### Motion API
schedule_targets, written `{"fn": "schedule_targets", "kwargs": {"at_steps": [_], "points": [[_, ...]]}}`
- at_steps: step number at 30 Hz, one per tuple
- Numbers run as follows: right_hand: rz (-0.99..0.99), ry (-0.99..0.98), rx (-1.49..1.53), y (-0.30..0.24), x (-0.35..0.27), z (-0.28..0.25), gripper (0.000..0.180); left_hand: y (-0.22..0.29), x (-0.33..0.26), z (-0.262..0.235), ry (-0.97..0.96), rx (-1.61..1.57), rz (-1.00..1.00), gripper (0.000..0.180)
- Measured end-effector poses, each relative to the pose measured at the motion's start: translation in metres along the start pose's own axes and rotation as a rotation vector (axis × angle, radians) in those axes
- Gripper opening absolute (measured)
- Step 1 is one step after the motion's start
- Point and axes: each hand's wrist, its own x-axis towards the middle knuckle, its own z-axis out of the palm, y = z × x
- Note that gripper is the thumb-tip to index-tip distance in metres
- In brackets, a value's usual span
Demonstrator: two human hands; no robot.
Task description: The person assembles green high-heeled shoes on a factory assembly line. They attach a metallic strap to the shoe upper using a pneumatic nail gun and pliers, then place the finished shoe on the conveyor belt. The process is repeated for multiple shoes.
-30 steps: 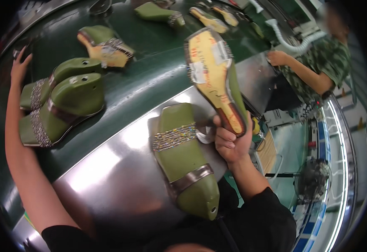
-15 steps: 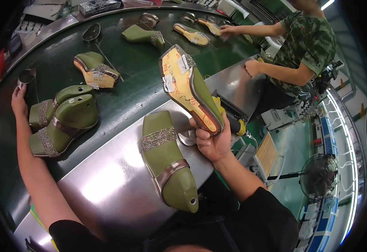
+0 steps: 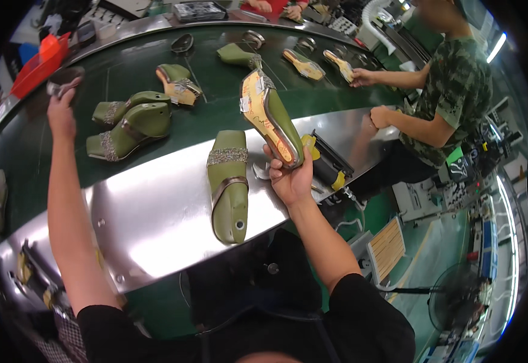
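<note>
My right hand (image 3: 291, 180) is closed round the heel end of a green shoe last (image 3: 281, 115), held up with its tan marked insole facing me and a glittery strap at the toe. At far left, slightly blurred, my left hand (image 3: 62, 112) grips a dark curved strap piece (image 3: 65, 78) between its fingers. On the metal ledge below my right hand lies another green shoe last (image 3: 229, 187), with a glittery band and a bronze strap. A pair of strapped green shoe lasts (image 3: 132, 128) rests on the green belt between my hands.
Several other lasts, including a tipped green one (image 3: 178, 83), and dark strap pieces (image 3: 182, 42) lie along the green belt (image 3: 113, 72). A co-worker in camouflage (image 3: 457, 97) reaches to a last at right. A black-and-yellow tool (image 3: 327, 160) lies on the metal ledge (image 3: 143, 212).
My left hand has moved farther out past the paired lasts, with the strap piece now tilted in its fingers. My right hand still holds its last. The whole view has shifted.
</note>
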Motion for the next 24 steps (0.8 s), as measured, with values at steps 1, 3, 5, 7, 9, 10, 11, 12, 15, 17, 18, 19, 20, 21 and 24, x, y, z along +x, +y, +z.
{"fn": "schedule_targets", "kwargs": {"at_steps": [1, 3, 5, 7, 9, 10, 11, 12, 15, 17, 18, 19, 20, 21, 24], "points": [[0.0, -0.014, 0.014, -0.001, 0.0, 0.001, 0.069, 0.036, -0.029, 0.027, -0.023, 0.002, 0.042, 0.028], [0.0, -0.017, 0.014, -0.003, -0.001, -0.007, 0.07, 0.115, -0.105, 0.086, -0.116, 0.148, 0.115, 0.031], [-0.012, -0.045, 0.017, -0.003, 0.002, -0.012, 0.069, 0.148, -0.184, 0.12, -0.162, 0.106, 0.09, 0.029], [0.003, -0.063, 0.027, 0.001, 0.004, -0.006, 0.068, 0.145, -0.262, 0.137, -0.118, 0.351, 0.234, 0.024], [0.003, -0.064, 0.035, -0.002, 0.005, -0.007, 0.067, 0.166, -0.351, 0.177, -0.11, 0.32, -0.059, 0.025], [0.013, -0.076, 0.041, 0.0, 0.008, -0.002, 0.067, 0.152, -0.381, 0.19, -0.109, 0.375, -0.092, 0.026], [0.011, -0.066, 0.044, -0.001, 0.009, -0.005, 0.067, 0.178, -0.401, 0.21, -0.219, 0.35, -0.158, 0.03], [0.012, -0.079, 0.037, 0.0, 0.008, -0.005, 0.067, 0.178, -0.412, 0.219, -0.212, 0.311, -0.21, 0.043], [0.034, -0.117, 0.041, -0.003, 0.007, -0.01, 0.066, 0.202, -0.419, 0.238, -0.263, 0.407, -0.226, 0.076], [0.035, -0.11, 0.035, -0.005, 0.008, -0.01, 0.065, 0.221, -0.412, 0.249, -0.377, 0.489, -0.258, 0.094], [0.034, -0.106, 0.038, -0.004, 0.008, -0.009, 0.065, 0.224, -0.412, 0.255, -0.396, 0.543, -0.266, 0.098], [0.042, -0.115, 0.032, -0.003, 0.008, -0.008, 0.066, 0.225, -0.413, 0.26, -0.417, 0.595, -0.274, 0.103], [0.042, -0.126, 0.023, -0.004, 0.01, -0.009, 0.066, 0.225, -0.413, 0.267, -0.441, 0.643, -0.276, 0.107], [0.041, -0.136, 0.014, -0.005, 0.011, -0.011, 0.066, 0.227, -0.414, 0.274, -0.487, 0.713, -0.278, 0.116], [0.014, -0.214, -0.019, -0.004, 0.019, -0.016, 0.067, 0.227, -0.414, 0.295, -0.497, 0.823, -0.33, 0.122]]}}
